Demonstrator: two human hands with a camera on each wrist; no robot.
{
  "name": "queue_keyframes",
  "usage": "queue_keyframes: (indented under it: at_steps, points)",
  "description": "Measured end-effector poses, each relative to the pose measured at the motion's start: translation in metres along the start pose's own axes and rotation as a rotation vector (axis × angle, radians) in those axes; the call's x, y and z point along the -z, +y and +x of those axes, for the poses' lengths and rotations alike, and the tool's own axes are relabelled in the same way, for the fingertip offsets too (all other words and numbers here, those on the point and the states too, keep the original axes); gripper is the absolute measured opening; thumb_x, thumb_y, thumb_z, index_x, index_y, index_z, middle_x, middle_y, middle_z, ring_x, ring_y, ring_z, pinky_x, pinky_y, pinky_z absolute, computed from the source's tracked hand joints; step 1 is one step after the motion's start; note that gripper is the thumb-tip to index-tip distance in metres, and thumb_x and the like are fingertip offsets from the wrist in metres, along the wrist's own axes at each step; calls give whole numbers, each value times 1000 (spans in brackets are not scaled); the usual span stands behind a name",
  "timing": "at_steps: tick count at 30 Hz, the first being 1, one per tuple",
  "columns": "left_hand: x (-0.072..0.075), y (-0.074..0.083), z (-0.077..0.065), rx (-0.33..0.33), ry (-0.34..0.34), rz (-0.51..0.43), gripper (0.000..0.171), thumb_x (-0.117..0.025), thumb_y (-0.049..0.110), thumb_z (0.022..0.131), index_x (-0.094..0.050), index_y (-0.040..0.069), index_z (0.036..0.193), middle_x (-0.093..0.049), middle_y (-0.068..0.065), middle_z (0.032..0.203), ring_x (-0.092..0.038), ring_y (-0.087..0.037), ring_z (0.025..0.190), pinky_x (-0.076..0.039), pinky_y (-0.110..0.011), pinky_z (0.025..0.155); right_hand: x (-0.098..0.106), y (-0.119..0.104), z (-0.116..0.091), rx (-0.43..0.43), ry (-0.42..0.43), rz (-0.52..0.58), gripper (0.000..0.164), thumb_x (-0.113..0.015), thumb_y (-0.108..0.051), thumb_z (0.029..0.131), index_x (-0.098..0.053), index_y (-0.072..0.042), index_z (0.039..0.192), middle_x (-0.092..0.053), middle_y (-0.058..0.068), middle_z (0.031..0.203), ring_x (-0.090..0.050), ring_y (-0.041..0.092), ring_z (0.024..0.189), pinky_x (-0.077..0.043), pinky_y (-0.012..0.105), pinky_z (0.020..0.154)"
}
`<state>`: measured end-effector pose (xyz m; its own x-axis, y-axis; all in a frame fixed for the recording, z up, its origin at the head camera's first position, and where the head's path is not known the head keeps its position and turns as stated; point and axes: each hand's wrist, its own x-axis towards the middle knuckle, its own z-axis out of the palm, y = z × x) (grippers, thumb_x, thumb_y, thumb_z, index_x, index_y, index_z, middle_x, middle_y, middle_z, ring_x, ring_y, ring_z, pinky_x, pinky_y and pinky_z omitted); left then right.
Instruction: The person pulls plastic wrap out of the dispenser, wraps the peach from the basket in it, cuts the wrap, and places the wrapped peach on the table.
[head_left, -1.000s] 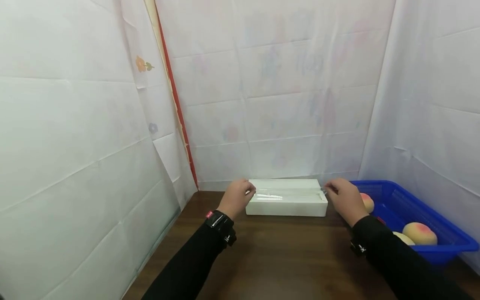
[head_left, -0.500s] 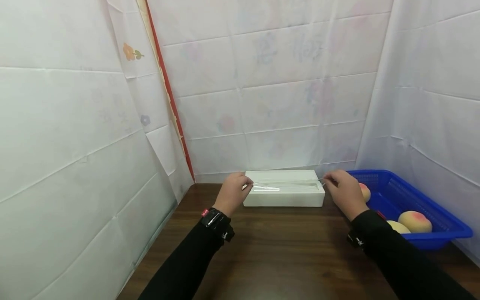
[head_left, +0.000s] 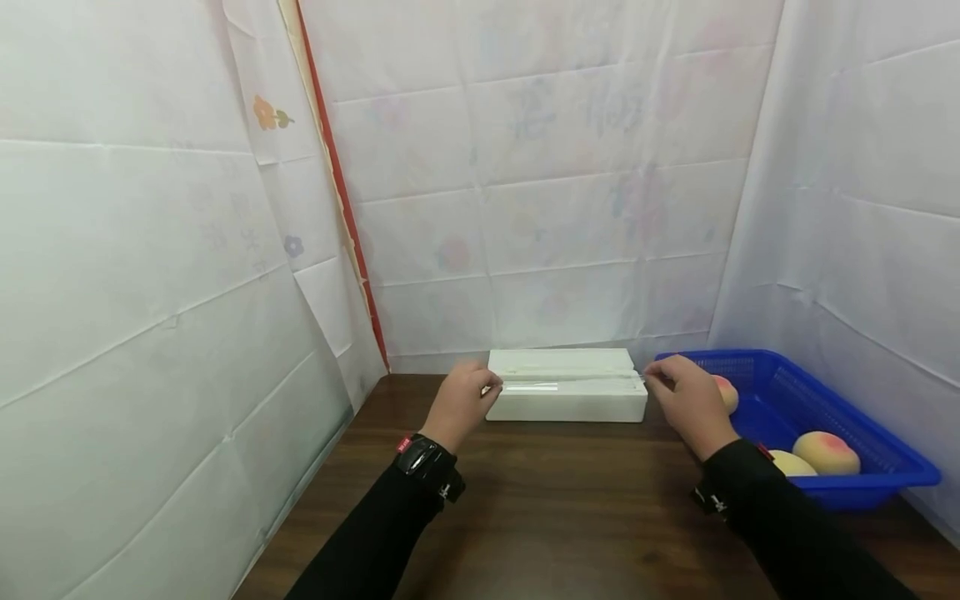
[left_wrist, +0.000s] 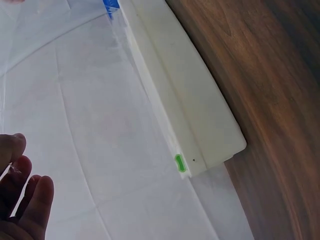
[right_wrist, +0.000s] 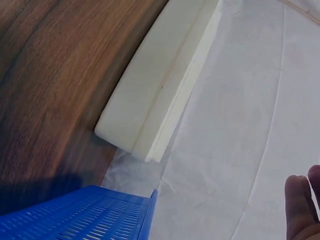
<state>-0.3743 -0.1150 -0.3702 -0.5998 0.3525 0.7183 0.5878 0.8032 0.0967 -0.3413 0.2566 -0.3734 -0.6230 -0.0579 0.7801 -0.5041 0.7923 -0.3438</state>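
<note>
A long white cling film dispenser point(head_left: 566, 406) stands at the back of the table, with a small green tab point(left_wrist: 180, 163) near one end. Clear cling film point(head_left: 536, 386) stretches across its top and shines. My left hand point(head_left: 459, 404) pinches the film at the dispenser's left end; in the left wrist view a bit of it glints between thumb and finger. At the right end, my right hand point(head_left: 688, 402) pinches the film's other corner between thumb and forefinger. Only some fingertips point(right_wrist: 297, 202) of that hand show in the right wrist view.
To the right is a blue plastic basket point(head_left: 911, 468) holding several peaches, one peach point(head_left: 827, 452) near its front corner. My right forearm passes over the basket's near side. White sheets point(head_left: 555, 217) hang behind and at both sides of the brown wooden table point(head_left: 555, 517).
Both hands keep their pinch on the cling film at the dispenser's ends. The head view has tilted slightly, shifting the whole scene a little; the film over the top lies differently.
</note>
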Motion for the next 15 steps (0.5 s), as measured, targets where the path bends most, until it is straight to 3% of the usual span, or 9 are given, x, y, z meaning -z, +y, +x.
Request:
queue_keyframes:
  at_steps: [12,15]
  points:
    - [-3,-2,-6,15,42,-23,4,-79,13,96,-83,15,94,-73,3,92,-63,-13,84,-56,-30,78,-2,-4,-2,-57,-15,14,6,-77,-5,97,-80,-4,101,-76,14,99,-69,30,94,-56,51,83]
    - [-5,-2,-11,24,38,-21,3,-80,14,96,-83,15,96,-73,4,94,-68,-15,92,-59,-31,85,-2,-5,-6,-71,-26,5,5,-76,-5,97,-79,-4,101,-75,14,99,-69,31,95,-57,53,85]
